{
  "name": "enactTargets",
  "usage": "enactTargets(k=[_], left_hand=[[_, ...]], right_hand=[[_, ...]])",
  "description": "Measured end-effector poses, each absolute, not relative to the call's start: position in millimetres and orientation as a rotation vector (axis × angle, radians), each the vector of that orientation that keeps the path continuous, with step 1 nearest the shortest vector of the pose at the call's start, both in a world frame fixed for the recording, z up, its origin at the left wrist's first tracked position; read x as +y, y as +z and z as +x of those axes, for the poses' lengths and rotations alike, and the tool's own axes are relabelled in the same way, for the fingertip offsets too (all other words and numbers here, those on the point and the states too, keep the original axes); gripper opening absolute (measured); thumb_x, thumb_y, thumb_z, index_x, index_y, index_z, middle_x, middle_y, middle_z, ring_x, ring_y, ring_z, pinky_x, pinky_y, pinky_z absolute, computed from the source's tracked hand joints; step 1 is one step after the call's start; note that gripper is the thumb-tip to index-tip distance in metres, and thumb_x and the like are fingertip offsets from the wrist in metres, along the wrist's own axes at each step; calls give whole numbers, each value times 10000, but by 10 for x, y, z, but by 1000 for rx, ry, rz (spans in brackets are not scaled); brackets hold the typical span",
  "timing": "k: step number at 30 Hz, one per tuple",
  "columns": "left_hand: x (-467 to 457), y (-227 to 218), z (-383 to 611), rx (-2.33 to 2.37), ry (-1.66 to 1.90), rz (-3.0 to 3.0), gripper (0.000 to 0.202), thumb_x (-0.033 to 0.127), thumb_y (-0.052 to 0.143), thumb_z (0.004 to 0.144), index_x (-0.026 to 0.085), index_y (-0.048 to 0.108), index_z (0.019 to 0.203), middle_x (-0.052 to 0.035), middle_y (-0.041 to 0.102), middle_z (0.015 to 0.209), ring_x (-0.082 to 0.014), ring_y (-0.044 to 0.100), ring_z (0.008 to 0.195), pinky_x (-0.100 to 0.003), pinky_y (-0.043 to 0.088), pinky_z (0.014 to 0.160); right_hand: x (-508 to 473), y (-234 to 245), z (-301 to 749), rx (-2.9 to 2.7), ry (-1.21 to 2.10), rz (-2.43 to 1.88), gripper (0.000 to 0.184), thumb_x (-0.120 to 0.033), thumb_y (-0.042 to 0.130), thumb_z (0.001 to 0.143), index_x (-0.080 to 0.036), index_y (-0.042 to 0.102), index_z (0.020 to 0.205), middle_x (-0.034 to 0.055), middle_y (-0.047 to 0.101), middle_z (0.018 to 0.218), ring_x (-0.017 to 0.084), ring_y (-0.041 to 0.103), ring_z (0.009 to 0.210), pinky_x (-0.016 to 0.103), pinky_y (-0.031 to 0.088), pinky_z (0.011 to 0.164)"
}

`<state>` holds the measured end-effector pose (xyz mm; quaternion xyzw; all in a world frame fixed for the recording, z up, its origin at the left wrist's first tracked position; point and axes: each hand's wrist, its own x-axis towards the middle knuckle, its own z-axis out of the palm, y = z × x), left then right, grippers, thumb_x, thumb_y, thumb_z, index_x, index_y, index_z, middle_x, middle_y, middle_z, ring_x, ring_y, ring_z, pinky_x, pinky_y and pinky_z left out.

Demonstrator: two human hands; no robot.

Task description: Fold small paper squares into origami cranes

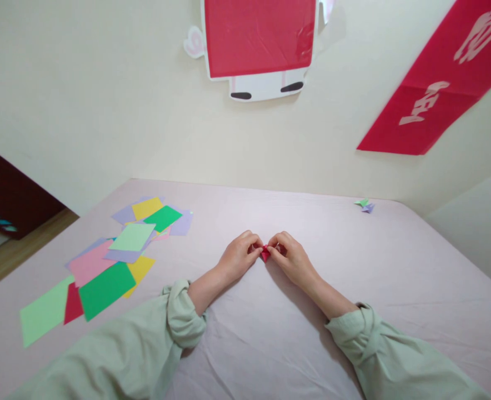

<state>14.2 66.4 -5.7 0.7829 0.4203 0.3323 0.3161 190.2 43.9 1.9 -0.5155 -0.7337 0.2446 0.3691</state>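
Observation:
A small folded red paper is held between both hands, just above the middle of the pale cloth-covered surface. My left hand pinches its left side between thumb and fingers. On the other side, my right hand grips it the same way. Most of the folded paper is hidden by the fingertips, so its full shape cannot be made out.
Loose coloured paper sheets, among them a green sheet and a pink sheet, lie overlapping at the left. Small folded paper pieces, one green and one purple, rest at the back right. A wall with red decorations stands behind.

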Motion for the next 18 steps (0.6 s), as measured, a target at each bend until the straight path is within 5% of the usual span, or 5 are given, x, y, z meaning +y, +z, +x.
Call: enactTargets(k=[18], left_hand=[[663, -78, 119, 1111, 896, 2070, 87, 143, 546, 818, 188, 599, 766, 0, 536, 796, -135, 515, 739, -251, 404, 678]], right_hand=[[433, 31, 1898, -1880, 634, -1327, 96, -159, 518, 825, -213, 554, 753, -6, 519, 753, 147, 477, 654, 278, 379, 618]])
